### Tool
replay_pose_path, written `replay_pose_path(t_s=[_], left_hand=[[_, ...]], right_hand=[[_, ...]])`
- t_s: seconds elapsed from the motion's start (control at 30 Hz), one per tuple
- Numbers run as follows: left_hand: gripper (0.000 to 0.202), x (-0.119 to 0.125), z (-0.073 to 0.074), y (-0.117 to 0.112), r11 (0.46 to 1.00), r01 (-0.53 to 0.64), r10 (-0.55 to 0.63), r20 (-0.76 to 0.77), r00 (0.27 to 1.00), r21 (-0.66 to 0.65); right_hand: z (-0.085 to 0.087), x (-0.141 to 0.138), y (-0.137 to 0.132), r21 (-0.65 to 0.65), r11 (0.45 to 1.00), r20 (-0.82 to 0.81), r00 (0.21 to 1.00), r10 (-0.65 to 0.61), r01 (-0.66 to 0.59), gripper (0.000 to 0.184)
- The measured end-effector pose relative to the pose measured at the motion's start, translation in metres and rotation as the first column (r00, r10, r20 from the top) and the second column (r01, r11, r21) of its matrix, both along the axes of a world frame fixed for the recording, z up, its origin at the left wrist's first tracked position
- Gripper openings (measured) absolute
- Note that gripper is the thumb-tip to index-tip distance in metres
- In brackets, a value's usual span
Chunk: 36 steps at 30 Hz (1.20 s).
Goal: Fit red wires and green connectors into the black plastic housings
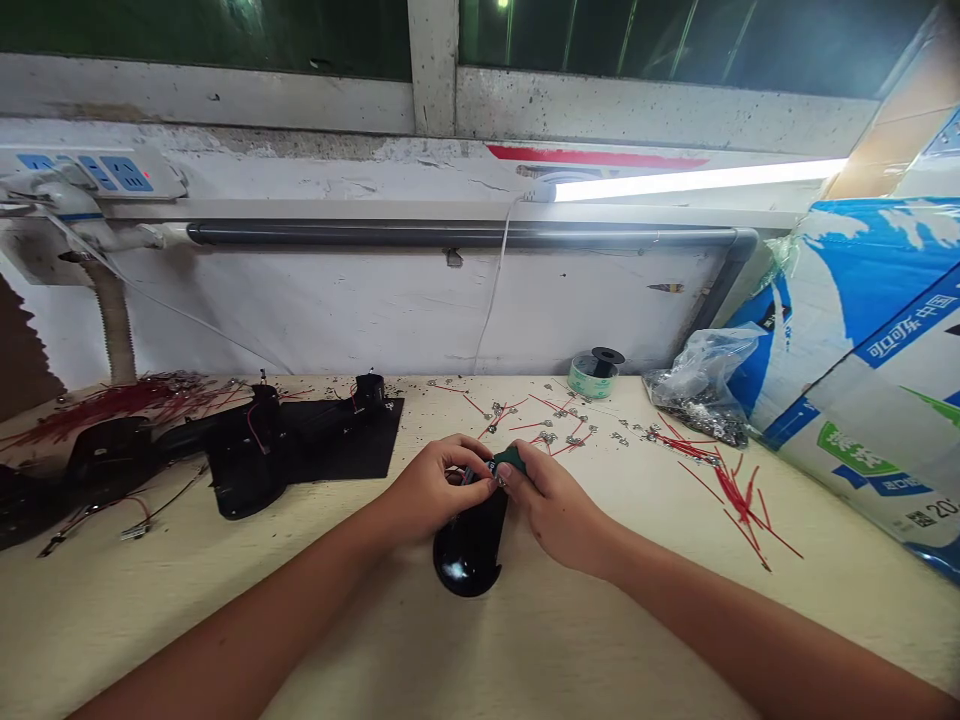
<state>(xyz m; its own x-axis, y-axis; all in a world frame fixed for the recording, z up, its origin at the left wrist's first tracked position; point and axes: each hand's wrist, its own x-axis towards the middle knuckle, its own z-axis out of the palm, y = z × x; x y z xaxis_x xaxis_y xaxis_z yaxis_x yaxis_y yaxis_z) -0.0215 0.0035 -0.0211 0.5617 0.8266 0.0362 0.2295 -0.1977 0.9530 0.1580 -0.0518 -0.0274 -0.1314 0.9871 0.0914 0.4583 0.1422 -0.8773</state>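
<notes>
Rounded end of black casing (466, 550) was seen nearest, just below fingers. Left hand (427, 493) was curled over casing's far end, thumb and finger close together; whether clamped on anything could not be told. Green piece (512, 457) was gripped in right hand's (555, 505) fingers. Red wires (739, 492) were strewn right of fingers; tape roll (591, 382) beyond.

A pale surface (615, 640) carries a black mat (367, 445), black casings (244, 485), scattered red wires (741, 500), a tape roll (583, 382) and a clear plastic bag (716, 358) of small parts (705, 412).
</notes>
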Motion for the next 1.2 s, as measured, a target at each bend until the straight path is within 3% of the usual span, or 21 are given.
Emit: replay_pose_path(t_s=[0.17,0.3,0.5,0.6,0.7,0.83,1.0,1.2], left_hand=[[0.020,-0.001,-0.003,0.003,1.000,-0.029,0.030,0.022,0.999,-0.004],[0.019,-0.002,-0.005,0.004,0.998,-0.059,0.059,0.062,0.996,-0.016],[0.017,0.000,-0.003,0.001,0.989,-0.149,0.147,0.126,0.981,0.006],[0.018,0.000,-0.001,-0.001,0.983,-0.183,0.175,0.169,0.970,0.034],[0.018,-0.002,0.001,-0.002,0.980,-0.193,0.180,0.216,0.960,0.044],[0.017,0.000,0.000,-0.003,0.982,-0.178,0.159,0.231,0.960,0.064],[0.017,0.004,-0.004,-0.003,0.983,-0.172,0.152,0.253,0.955,0.060],[0.020,0.006,-0.007,-0.006,0.985,-0.153,0.129,0.249,0.960,0.077]], right_hand=[[-0.002,-0.002,0.003,-0.036,0.999,-0.268,0.963,-0.006,-0.004,0.023],[-0.001,0.007,0.009,-0.029,0.992,-0.408,0.905,-0.122,0.120,0.028],[0.005,0.017,0.012,0.010,0.976,-0.048,0.975,-0.216,0.217,0.010],[0.008,0.015,0.009,0.083,0.971,0.074,0.970,-0.231,0.225,0.021],[0.013,0.013,0.008,0.102,0.984,0.150,0.975,-0.163,0.149,0.028],[0.015,0.012,0.007,-0.023,0.997,0.142,0.988,-0.064,0.068,0.041],[0.010,0.012,0.012,-0.100,0.991,0.044,0.996,-0.080,0.084,0.044],[0.005,0.011,0.012,-0.032,0.998,-0.080,0.995,-0.058,0.055,0.042]])
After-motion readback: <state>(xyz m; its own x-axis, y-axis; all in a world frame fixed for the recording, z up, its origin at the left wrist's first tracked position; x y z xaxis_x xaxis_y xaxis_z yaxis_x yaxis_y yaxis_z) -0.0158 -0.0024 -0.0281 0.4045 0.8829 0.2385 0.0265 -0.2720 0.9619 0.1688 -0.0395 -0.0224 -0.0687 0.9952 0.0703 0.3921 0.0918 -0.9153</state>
